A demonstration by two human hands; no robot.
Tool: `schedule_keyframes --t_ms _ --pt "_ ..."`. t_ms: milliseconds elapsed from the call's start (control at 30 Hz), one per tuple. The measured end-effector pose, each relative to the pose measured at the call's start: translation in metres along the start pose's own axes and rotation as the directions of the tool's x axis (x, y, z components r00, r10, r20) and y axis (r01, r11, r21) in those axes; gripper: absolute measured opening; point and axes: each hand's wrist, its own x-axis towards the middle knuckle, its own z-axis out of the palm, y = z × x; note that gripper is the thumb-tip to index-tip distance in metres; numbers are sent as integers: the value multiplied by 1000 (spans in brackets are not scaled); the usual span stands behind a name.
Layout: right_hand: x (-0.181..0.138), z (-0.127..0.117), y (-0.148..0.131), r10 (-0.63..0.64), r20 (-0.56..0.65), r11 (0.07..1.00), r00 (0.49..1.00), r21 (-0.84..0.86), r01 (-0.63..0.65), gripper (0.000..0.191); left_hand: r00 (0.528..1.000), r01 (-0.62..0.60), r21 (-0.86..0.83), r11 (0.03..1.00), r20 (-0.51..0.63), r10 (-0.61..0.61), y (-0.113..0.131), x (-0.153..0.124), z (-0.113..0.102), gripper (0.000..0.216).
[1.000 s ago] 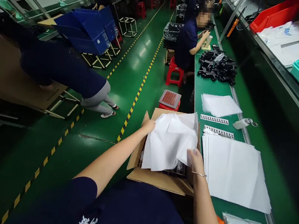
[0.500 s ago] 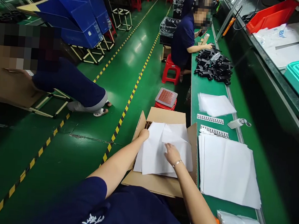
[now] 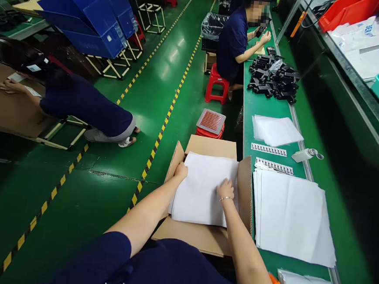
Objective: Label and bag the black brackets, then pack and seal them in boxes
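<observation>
White paper sheets [image 3: 202, 191] lie across the top of an open cardboard box [image 3: 246, 194] in front of me, its flaps folded outward. My left hand [image 3: 181, 172] is closed on the left edge of the top sheet, near the box's left wall. Toward the right side of that sheet, my right hand [image 3: 225, 189] rests with its fingers stretched out and apart, holding nothing. The sheets hide the inside of the box.
On the green bench [image 3: 279, 109] to the right lie a white paper stack [image 3: 295, 216], clear plastic sheets [image 3: 277, 130], a white bottle [image 3: 304, 155] and black parts [image 3: 273, 76]. A red stool [image 3: 210, 122] stands beyond the box. Co-workers sit ahead and bend at the left.
The top sheet, folded over at its upper right before, now lies flat over the others. My right hand has moved slightly right and its fingers have spread. My left hand stays at the left edge.
</observation>
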Motion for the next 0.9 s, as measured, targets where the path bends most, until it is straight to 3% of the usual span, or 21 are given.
schedule_keyframes --t_ms 133,233,267,333,400,467,567,600,633,667,700,767,800,833,900 --pt "-19 14 3 -41 -9 999 999 -15 41 63 994 -63 28 998 -84 65 7 -15 -1 62" --pt "-16 8 4 -133 -15 991 991 -32 132 62 951 -268 174 948 -107 289 6 -37 12 72" --pt "-13 3 4 -170 -2 985 985 -29 170 61 914 -382 268 885 -29 404 2 -47 19 73" --pt "-10 -10 2 -231 21 973 973 2 231 60 800 -596 422 683 240 550 -9 -65 38 76" --pt "-18 -24 1 -276 11 959 961 67 275 59 719 -695 480 536 453 527 -21 -77 54 80" --pt "-41 -38 6 -319 -19 934 948 162 317 57 715 -700 535 473 524 463 -30 -81 60 79" --pt "-100 -52 37 -396 -203 811 895 381 445 49 705 -704 601 378 524 478 -20 -77 51 73" --pt "-124 -51 53 -356 -357 738 864 459 494 44 683 -718 600 354 507 526 -11 -76 45 71" --pt "-149 -45 72 -215 -512 682 832 531 503 38 646 -743 578 336 489 586 -1 -78 39 70" --pt "-174 -32 90 10 -616 645 788 606 466 33 589 -784 533 317 478 652 8 -81 32 69" --pt "-199 -12 108 266 -646 605 716 690 398 31 516 -835 467 291 482 708 15 -88 25 67" --pt "-245 45 131 668 -490 466 560 862 199 32 343 -933 288 214 537 771 18 -106 4 64" --pt "-264 80 134 773 -370 371 516 923 106 33 266 -963 201 181 573 775 13 -118 -8 62" --pt "-280 117 131 824 -244 281 512 960 7 34 205 -979 129 159 616 760 4 -130 -20 59" --pt "-300 188 109 830 -20 146 557 972 -183 34 90 -994 23 109 738 669 -25 -153 -39 58"
